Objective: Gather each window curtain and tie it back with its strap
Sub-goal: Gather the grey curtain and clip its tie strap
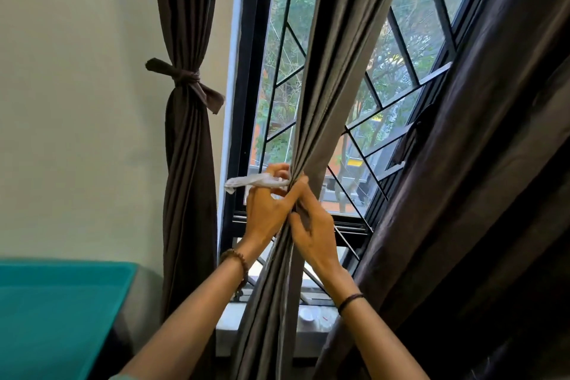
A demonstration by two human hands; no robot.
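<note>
Left hand point(264, 210) — strap point(254, 181); right hand point(312, 229) — curtain point(336, 71)

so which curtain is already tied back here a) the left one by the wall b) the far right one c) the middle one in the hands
a: the left curtain is cinched by a knotted dark strap, while the left hand holds a white strip and the right hand pinches the middle curtain, not yet tied; the right curtain hangs loose.
</note>
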